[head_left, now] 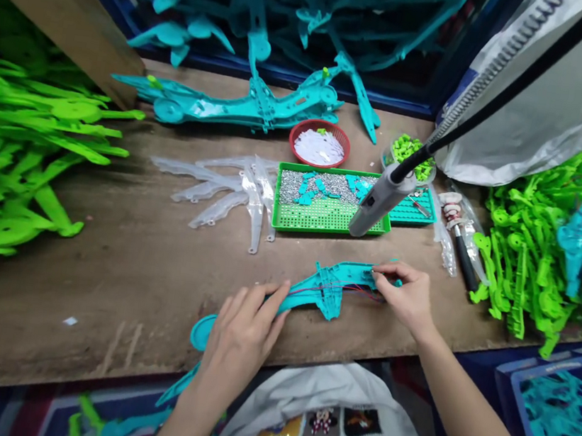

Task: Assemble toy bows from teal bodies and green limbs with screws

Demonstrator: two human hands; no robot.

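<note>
A turquoise plastic frame part (328,296) lies on the wooden bench in front of me, with thin red and dark wires running along it. My left hand (250,320) is closed over its left section, fingers wrapped round the edge. At the right end, my right hand (406,290) pinches with thumb and forefinger against the part; anything small between those fingertips is hidden. A round turquoise disc (202,331) shows left of my left hand. Above the part hangs a grey electric screwdriver (382,201), pointing down over the green tray, touched by neither hand.
A green perforated tray (321,230) holds screws and small turquoise pieces. Behind it are a red basket (294,148) of white strips and a tub of green pieces (412,152). Clear plastic pieces (241,190) lie left. Green parts (12,174) pile up at both sides; a black-handled tool (465,259) lies right.
</note>
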